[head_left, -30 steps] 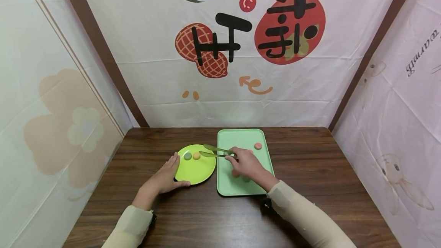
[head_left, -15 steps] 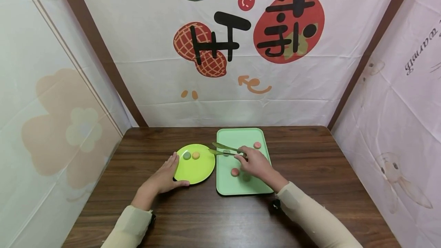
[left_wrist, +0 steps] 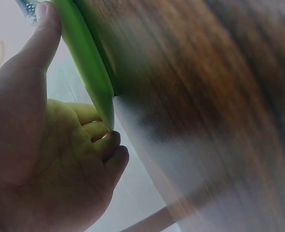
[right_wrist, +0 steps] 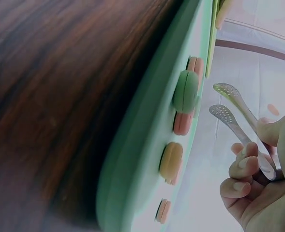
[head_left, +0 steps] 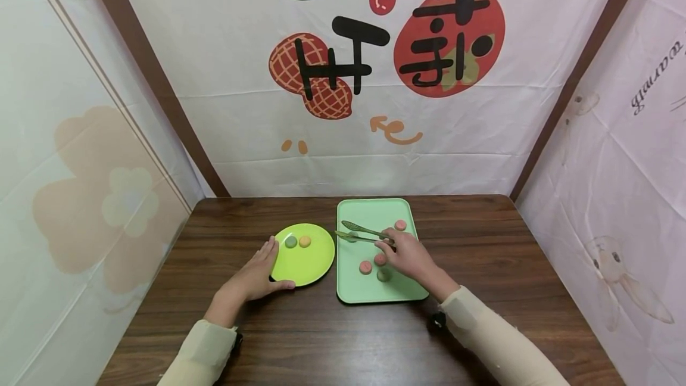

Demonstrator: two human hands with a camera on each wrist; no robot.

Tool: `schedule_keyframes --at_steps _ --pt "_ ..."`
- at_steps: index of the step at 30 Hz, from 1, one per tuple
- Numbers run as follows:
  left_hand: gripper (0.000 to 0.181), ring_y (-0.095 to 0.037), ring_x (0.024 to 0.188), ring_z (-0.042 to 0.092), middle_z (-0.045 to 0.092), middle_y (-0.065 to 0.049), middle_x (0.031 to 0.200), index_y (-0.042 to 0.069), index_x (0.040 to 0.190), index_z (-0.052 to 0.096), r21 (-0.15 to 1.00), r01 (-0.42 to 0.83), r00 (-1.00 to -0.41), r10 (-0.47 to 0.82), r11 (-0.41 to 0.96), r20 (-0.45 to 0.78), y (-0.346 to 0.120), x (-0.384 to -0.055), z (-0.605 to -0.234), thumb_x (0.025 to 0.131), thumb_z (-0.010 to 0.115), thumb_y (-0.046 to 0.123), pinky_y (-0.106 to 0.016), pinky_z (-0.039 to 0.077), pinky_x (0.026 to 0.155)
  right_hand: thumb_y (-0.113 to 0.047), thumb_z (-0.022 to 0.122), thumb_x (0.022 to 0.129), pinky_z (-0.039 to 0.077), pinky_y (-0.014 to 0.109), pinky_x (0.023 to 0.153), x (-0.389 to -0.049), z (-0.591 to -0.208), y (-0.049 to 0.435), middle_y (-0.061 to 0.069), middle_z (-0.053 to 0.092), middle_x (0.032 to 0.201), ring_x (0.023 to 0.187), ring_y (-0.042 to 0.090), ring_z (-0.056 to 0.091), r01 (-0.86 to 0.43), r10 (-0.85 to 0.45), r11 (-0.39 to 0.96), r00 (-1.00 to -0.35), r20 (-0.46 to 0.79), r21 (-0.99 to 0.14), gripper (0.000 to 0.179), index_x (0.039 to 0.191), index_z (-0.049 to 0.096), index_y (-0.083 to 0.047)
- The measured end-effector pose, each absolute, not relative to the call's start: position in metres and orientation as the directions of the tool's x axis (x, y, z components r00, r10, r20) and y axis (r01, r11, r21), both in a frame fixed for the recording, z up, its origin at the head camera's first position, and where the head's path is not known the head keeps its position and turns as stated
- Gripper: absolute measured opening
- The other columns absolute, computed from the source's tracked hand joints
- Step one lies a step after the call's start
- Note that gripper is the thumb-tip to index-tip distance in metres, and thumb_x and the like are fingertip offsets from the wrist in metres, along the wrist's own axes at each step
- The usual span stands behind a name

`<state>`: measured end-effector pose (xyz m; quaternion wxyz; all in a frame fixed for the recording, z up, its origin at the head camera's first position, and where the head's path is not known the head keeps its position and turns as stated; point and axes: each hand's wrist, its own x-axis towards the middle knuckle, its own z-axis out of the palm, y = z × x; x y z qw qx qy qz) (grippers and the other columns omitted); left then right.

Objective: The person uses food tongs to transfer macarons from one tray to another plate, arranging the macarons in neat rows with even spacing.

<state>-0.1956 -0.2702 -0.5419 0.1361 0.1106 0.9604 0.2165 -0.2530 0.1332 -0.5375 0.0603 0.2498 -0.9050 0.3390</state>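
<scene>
My left hand (head_left: 256,273) rests at the left edge of a yellow-green plate (head_left: 302,267), fingers extended along its rim and thumb at the near side. On that plate sit a green macaron (head_left: 291,242) and a yellow macaron (head_left: 305,241). My right hand (head_left: 409,253) holds metal tongs (head_left: 364,230) over a mint-green tray (head_left: 351,288); their perforated tips (right_wrist: 223,113) stand apart with nothing between them. Several macarons lie on the tray, among them a pink one (head_left: 365,267), a green one (head_left: 383,275) and, in the right wrist view, a yellow one (right_wrist: 171,159).
Plate and tray stand side by side on a dark wooden table (head_left: 300,338). A printed white cloth (head_left: 257,165) hangs behind the table's far edge, with more cloth at both sides. A pink macaron (head_left: 400,225) lies near the tray's far right corner.
The right hand has moved right with the tongs, from over the plate's edge to over the tray, uncovering pink and green macarons there. The left hand and plate have stayed put.
</scene>
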Motion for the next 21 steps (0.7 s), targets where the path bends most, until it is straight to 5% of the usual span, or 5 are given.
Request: schedule_keyframes --at_steps 9,21 --pt "0.129 -0.049 0.163 0.010 0.003 -0.030 0.176 -0.011 0.167 0.009 0.442 0.163 -0.939 0.277 0.882 -0.205 -0.271 -0.196 -0.542 0.091 0.075 0.069 -0.063 0.021 0.129 -0.026 0.071 0.107 0.060 0.038 0.073 -0.252 -0.538 0.142 0.001 0.078 0.103 0.090 0.015 0.074 -0.468 -0.400 0.650 -0.881 0.254 -0.598 0.029 0.126 0.075 -0.005" --pt "0.129 -0.049 0.163 0.010 0.004 -0.032 0.176 -0.013 0.166 0.010 0.450 0.184 -0.937 0.294 0.874 -0.187 -0.272 -0.195 -0.542 0.091 0.077 0.067 -0.064 0.020 0.129 -0.028 0.066 0.110 0.064 0.043 0.084 -0.247 -0.539 0.152 0.009 0.076 0.131 0.106 0.023 0.077 -0.443 -0.411 0.661 -0.889 0.202 -0.606 0.039 0.142 0.069 -0.007"
